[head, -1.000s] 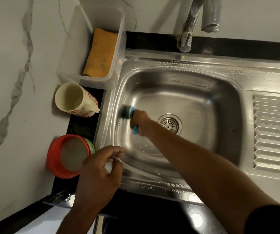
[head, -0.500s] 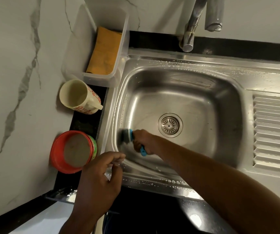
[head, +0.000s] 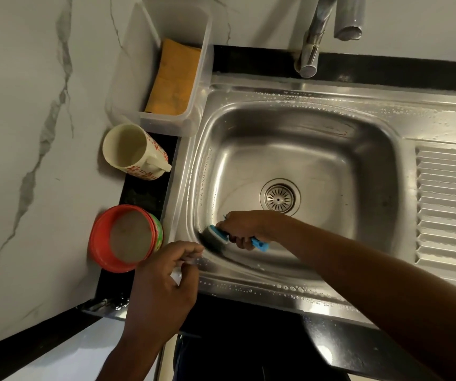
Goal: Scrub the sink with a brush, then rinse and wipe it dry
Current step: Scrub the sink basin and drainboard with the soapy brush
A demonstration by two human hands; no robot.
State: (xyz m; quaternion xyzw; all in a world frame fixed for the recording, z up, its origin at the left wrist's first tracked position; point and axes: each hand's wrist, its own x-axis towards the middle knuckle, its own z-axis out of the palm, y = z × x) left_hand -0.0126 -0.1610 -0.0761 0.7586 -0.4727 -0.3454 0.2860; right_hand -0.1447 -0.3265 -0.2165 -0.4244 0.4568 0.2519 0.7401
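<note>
My right hand (head: 244, 229) reaches down into the sink (head: 304, 149), the forearm slanting in from the lower right. Its fingers are curled tight round the blue handle of the brush (head: 217, 237), whose bristle head presses the basin's near-left corner. My left hand (head: 163, 281) sits at the rim there, fingers curled; I cannot tell whether they pinch anything.

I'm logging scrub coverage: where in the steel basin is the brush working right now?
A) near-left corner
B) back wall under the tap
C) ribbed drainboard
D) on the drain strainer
A: the right hand holds the blue-handled brush with its dark bristles against the near-left corner of the stainless steel sink basin, short of the round drain strainer.
</note>
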